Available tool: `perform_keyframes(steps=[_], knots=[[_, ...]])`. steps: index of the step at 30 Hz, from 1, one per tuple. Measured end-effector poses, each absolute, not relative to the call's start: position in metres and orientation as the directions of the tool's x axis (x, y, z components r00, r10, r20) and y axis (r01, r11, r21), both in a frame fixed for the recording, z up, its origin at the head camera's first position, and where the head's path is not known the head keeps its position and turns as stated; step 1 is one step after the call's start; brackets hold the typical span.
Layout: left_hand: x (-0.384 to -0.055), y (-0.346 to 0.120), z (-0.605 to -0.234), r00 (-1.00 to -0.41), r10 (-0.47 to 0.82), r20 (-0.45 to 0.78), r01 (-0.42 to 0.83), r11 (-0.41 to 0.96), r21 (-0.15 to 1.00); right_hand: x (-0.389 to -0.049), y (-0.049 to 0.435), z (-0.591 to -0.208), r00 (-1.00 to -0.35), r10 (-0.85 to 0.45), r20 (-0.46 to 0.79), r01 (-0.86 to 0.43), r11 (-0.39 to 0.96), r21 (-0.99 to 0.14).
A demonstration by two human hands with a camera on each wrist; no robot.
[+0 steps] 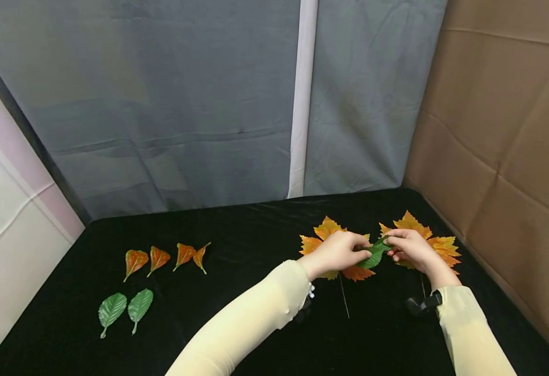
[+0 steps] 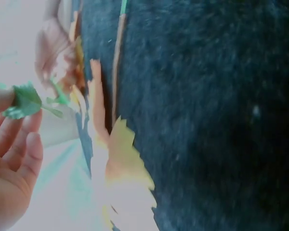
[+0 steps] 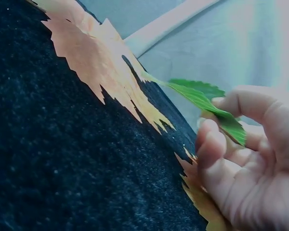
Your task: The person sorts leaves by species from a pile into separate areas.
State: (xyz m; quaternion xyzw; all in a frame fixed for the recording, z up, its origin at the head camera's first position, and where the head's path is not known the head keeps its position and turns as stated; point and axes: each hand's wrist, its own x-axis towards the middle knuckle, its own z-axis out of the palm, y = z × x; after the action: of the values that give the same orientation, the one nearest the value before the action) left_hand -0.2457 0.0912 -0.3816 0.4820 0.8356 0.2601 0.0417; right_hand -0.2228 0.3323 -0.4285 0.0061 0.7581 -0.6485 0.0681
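Studio-like, gry cloth backdrop [image 1: 199,94], blk tbl [image 1: 250,245]

I count two maple leaves [image 1: 444,246] at right, four orange leaves [image 1: 136,261] far left, two green leaves [image 1: 112,311] near left, one held leaf [image 2: 25,102] in my left hand [image 1: 335,250], another held leaf [image 3: 195,97] in my right hand [image 1: 410,247]

Toward four o'clock in the head view, one serrated green leaf [image 2: 25,102] is hovering beside another, creased green leaf [image 3: 191,97].
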Motion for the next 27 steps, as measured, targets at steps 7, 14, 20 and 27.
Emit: perform_keyframes(steps=[7, 14, 20, 27], knots=[[-0.252, 0.081, -0.377, -0.579, 0.792, 0.193, 0.740, 0.410, 0.533, -0.224, 0.331, -0.432, -0.939, -0.293, -0.179, 0.108, 0.243, -0.964], [-0.254, 0.075, -0.378, -0.591, 0.787, 0.180, 0.719, 0.411, 0.561, -0.226, 0.312, -0.427, -0.951, -0.253, -0.179, 0.064, 0.405, -0.912], [-0.258, 0.069, -0.376, -0.617, 0.760, 0.206, 0.713, 0.428, 0.555, -0.228, 0.290, -0.426, -0.989, -0.120, -0.086, 0.007, 0.544, -0.839], [-0.261, 0.059, -0.374, -0.657, 0.711, 0.250, 0.705, 0.462, 0.538, -0.227, 0.281, -0.430, -1.000, -0.017, 0.019, -0.026, 0.604, -0.797]])
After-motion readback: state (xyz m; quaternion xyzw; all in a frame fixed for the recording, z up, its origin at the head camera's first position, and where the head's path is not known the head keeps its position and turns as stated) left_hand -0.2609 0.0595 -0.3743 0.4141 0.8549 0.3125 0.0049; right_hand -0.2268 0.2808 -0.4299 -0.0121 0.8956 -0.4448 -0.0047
